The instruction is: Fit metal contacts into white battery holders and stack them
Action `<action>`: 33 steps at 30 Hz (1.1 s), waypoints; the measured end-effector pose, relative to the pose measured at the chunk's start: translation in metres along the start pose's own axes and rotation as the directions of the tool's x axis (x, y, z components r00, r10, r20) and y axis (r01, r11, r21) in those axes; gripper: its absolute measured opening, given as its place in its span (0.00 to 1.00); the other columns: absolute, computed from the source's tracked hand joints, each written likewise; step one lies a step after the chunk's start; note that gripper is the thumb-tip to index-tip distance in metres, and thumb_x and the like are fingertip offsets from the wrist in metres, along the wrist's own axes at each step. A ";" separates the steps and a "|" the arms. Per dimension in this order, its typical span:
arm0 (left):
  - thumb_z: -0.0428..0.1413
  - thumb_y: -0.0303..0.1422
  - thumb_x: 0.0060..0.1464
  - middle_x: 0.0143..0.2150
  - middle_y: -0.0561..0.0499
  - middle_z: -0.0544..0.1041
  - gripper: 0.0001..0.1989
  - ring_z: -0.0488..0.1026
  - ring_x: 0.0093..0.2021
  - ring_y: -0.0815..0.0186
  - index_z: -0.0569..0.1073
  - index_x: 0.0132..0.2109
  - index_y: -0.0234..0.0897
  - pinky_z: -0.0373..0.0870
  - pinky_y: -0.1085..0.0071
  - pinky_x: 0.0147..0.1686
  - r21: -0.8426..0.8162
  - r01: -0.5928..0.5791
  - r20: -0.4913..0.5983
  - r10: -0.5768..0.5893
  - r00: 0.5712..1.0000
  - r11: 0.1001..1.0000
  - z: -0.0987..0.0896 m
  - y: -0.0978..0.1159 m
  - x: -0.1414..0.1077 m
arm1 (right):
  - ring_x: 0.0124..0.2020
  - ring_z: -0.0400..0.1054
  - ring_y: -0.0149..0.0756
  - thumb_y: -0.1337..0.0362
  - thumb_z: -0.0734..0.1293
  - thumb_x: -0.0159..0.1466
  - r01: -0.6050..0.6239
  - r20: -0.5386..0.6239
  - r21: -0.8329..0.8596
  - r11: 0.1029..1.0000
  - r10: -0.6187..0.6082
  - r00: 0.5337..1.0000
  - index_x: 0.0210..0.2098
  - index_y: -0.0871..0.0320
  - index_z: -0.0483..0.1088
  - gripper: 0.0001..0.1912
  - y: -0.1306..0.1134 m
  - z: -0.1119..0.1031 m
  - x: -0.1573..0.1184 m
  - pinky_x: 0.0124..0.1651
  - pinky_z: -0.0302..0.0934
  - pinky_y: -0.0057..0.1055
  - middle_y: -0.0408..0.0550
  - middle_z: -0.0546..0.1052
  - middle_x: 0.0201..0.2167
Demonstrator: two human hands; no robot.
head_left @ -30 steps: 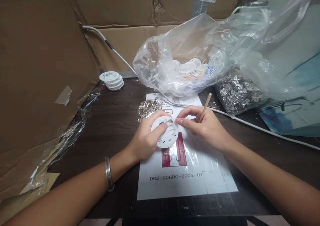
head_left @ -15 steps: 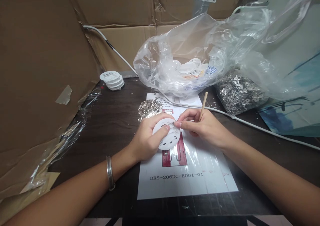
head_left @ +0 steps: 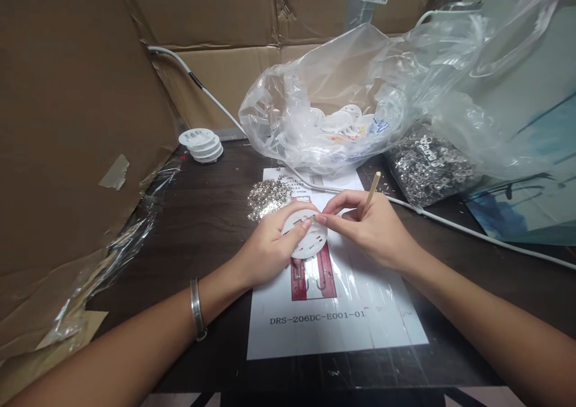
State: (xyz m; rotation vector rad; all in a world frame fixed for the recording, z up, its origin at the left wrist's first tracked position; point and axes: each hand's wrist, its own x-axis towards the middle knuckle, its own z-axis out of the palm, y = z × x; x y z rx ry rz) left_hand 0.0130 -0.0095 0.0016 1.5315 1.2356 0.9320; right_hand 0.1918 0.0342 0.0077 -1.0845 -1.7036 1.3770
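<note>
Between the thumb and fingers of my left hand (head_left: 274,242) is a round white plastic disc (head_left: 310,245) with small slots, held over the printed sheet (head_left: 346,329). My right hand (head_left: 366,224) pinches at the disc's upper right edge; whatever small piece its fingertips may hold is hidden. A thin wooden stick (head_left: 374,186) is tucked in the same hand and points up past the knuckles. Just behind my left hand lies a heap of small shiny metal parts (head_left: 269,198), partly on the sheet.
A short stack of white discs (head_left: 201,144) stands at the back left. Behind the sheet, an open clear plastic bag (head_left: 279,119) contains more discs. To its right sits a bag of metal clips (head_left: 432,167). A white cable (head_left: 477,233) crosses the table; cardboard walls (head_left: 216,11) enclose it.
The disc has tilted and shifted slightly right and up in my left hand. My right hand has turned a little, its stick leaning further right.
</note>
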 end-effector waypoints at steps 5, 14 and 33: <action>0.50 0.33 0.61 0.41 0.50 0.76 0.09 0.73 0.41 0.65 0.73 0.43 0.38 0.70 0.68 0.42 0.186 -0.135 -0.028 0.142 0.989 0.973 -0.001 -0.002 0.001 | 0.24 0.65 0.28 0.62 0.73 0.55 0.038 -0.012 -0.054 0.998 -0.039 0.999 0.28 0.60 0.73 0.08 0.002 0.003 -0.003 0.25 0.57 0.26 0.46 0.76 0.28; 0.50 0.34 0.61 0.38 0.51 0.76 0.08 0.73 0.38 0.66 0.73 0.42 0.37 0.68 0.69 0.40 0.252 -0.159 -0.037 0.174 0.984 0.954 0.000 0.002 -0.004 | 0.29 0.67 0.32 0.61 0.73 0.55 -0.003 -0.015 0.028 1.000 0.004 1.000 0.27 0.60 0.72 0.09 -0.002 0.007 -0.004 0.29 0.60 0.27 0.46 0.75 0.28; 0.55 0.32 0.56 0.32 0.52 0.78 0.06 0.73 0.31 0.69 0.76 0.36 0.35 0.69 0.74 0.30 0.125 -0.185 -0.325 0.217 0.921 0.975 0.000 0.004 -0.004 | 0.21 0.57 0.24 0.51 0.62 0.67 0.157 -0.062 0.073 0.985 -0.153 0.986 0.19 0.60 0.69 0.25 -0.013 -0.007 -0.018 0.26 0.53 0.26 0.42 0.64 0.18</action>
